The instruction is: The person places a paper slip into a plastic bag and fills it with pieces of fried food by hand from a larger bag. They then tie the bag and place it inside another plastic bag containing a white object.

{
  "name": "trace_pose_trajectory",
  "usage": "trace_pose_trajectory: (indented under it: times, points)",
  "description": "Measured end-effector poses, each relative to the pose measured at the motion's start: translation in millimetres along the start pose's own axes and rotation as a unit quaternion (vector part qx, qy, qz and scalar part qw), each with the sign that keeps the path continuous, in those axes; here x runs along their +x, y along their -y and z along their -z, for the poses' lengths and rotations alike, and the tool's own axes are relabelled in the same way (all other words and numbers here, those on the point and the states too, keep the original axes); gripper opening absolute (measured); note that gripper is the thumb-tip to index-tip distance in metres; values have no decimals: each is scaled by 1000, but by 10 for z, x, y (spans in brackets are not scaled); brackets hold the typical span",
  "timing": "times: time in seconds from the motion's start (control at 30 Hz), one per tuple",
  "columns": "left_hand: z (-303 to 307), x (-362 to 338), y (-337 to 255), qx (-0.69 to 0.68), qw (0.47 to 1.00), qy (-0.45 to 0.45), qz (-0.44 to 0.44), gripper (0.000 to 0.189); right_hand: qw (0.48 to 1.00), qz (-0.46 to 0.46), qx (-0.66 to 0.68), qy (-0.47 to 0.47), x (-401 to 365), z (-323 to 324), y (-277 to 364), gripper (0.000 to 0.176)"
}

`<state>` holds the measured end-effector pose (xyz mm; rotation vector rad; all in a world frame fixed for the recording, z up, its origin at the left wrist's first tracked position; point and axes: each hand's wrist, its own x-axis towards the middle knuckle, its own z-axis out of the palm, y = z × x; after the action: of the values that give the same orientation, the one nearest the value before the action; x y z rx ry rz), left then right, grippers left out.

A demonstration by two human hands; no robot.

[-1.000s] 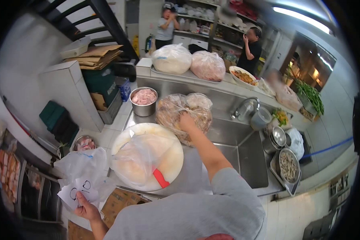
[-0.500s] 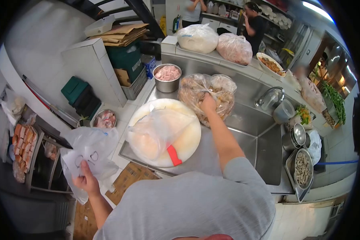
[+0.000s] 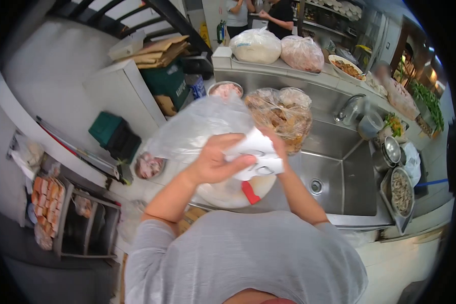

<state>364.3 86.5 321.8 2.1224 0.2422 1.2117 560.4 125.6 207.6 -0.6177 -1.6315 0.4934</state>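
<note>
My left hand [image 3: 219, 161] pinches a white sheet of paper [image 3: 258, 158] with dark handwritten marks, together with a clear plastic bag [image 3: 202, 121]. The bag spreads out to the upper left. My right hand [image 3: 277, 144] is at the paper's right edge, its fingers partly hidden behind the sheet. Below both hands lies a round white board [image 3: 213, 195] with a red piece [image 3: 249, 192] on it. A filled clear bag of brownish food [image 3: 281, 114] rests just beyond my right hand. A metal pot of pink meat [image 3: 225, 90] stands behind the raised bag.
On the right is a steel sink [image 3: 334, 167] with a faucet [image 3: 347, 109]. Two filled bags, one white [image 3: 256, 45] and one pinkish [image 3: 301, 53], sit on the back ledge. A bowl of meat [image 3: 149, 165] is at left. People stand at the back.
My left hand has brought the paper and plastic bag from the far left to over the board. My right hand has left the food bag and joined it at the paper.
</note>
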Motion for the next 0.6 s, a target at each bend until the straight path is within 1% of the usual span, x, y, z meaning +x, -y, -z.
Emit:
trace_pose_trajectory:
  times: [0.03,0.07,0.1,0.13,0.17,0.2,0.23,0.27,0.3,0.33,0.37,0.4,0.43,0.47,0.5,0.53,0.57,0.6]
  points:
    - [5,38,52,38,997,-41,-45,13,997,-53,-8,-61,-157,142,-139,46]
    - [20,66,102,74,990,-80,-93,13,983,-115,-47,-135,-234,273,-71,35]
    - [71,68,167,105,977,-120,-144,15,964,-156,-33,-213,-361,467,-185,27]
    - [152,-28,281,-28,979,-168,-116,17,939,-218,-39,-263,-312,592,166,31]
    - [250,-176,434,-164,960,-212,-81,20,928,-210,-12,-307,-347,749,269,32]
    - [348,-252,562,-298,920,-251,-37,22,915,-204,13,-349,-387,865,359,33]
    - [432,-267,640,-382,899,-205,-63,27,916,-174,-8,-361,-388,901,534,33]
    - [467,-289,698,-463,867,-161,-86,31,917,-146,-31,-369,-374,933,713,32]
    - [380,-363,696,-383,877,-286,43,27,918,-119,-53,-374,-366,933,805,31]
    - [291,-412,818,-328,872,-346,110,26,930,-101,-93,-340,-353,896,822,30]
    - [274,-542,1063,-246,909,-278,191,26,940,-85,-130,-302,-321,824,836,28]
    - [271,-710,1379,-159,928,-204,268,26,948,-69,-165,-262,-271,732,839,28]
    - [247,-901,1747,-69,925,-130,350,29,954,-50,-198,-222,-206,638,833,27]
    - [208,-1055,1962,23,902,-54,427,31,956,-31,-228,-180,-158,545,825,27]
    - [161,-1097,1858,35,904,-56,422,29,956,-8,-257,-140,-105,485,809,27]
    - [137,-1169,1715,51,907,-54,414,28,963,-17,-260,-65,-104,405,641,27]
    - [182,-1462,1983,54,916,-111,383,25,964,-25,-263,7,-146,282,354,28]
    - [255,-1530,1859,143,933,-98,315,25,957,-62,-275,70,-242,101,63,28]
